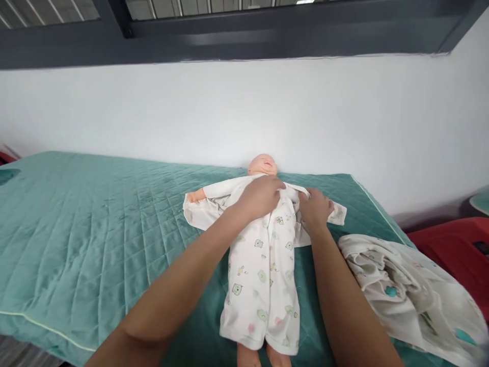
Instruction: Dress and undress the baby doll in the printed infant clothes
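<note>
Lower legs point(248, 355): they are bare and come out under the hems; the view cuts them at its lower edge.
Printed garment point(260, 285): white, with small green and pink figures, it lies on the body and two legs of the doll point(263, 164).
Bundled cloth point(405, 285): pale with teal spots, it lies crumpled beside the right forearm point(344, 300).
Right hand point(315, 208): it pinches the edge of the white top point(200, 216) near one shoulder; a sleeve end shows beyond it.
Left hand point(263, 196): it is on the chest with bent fingers; I cannot tell if it grips the fabric.
Doll's position: it is on its back on the green quilted bed point(95, 219), its head close to the wall point(229, 112); one small hand point(196, 195) comes out of a sleeve.
Farthest: a dark window frame point(267, 38) above the wall.
</note>
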The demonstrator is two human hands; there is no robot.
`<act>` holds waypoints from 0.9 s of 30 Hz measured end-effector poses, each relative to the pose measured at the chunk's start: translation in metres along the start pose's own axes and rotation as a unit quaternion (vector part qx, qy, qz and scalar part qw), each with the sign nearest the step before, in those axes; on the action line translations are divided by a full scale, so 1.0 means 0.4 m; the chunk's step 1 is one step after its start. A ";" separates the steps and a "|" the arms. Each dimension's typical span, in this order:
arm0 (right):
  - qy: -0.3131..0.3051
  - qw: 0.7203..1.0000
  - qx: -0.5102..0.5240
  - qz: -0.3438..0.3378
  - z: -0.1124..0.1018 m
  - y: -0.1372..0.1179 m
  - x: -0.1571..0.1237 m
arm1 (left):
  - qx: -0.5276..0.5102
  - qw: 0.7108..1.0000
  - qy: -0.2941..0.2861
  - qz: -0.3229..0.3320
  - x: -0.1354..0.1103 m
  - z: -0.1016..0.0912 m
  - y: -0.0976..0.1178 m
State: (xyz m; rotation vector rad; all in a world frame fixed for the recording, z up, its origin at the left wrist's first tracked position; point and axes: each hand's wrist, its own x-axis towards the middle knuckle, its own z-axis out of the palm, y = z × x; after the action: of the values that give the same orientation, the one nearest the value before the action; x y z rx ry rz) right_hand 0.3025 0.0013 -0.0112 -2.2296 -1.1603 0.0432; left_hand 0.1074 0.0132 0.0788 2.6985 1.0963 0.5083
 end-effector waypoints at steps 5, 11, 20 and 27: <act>-0.003 1.000 0.017 0.003 -0.008 0.000 -0.003 | 0.128 0.970 -0.208 -0.017 0.173 0.023 0.093; 0.000 0.999 0.037 -0.007 -0.016 -0.001 -0.002 | 0.142 0.962 -0.234 -0.005 0.247 0.080 0.114; -0.018 0.999 0.041 -0.003 -0.023 -0.005 -0.001 | 0.151 0.949 -0.273 -0.038 0.288 0.130 0.111; 0.013 0.997 0.070 0.011 -0.018 0.006 0.006 | 0.174 0.943 -0.280 -0.044 0.294 0.115 0.091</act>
State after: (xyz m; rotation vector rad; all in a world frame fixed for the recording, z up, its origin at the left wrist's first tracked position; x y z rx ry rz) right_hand 0.3078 -0.0017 -0.0059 -2.1136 -1.0841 0.1021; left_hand 0.2269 0.0682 0.0755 2.7729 1.2028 -0.4944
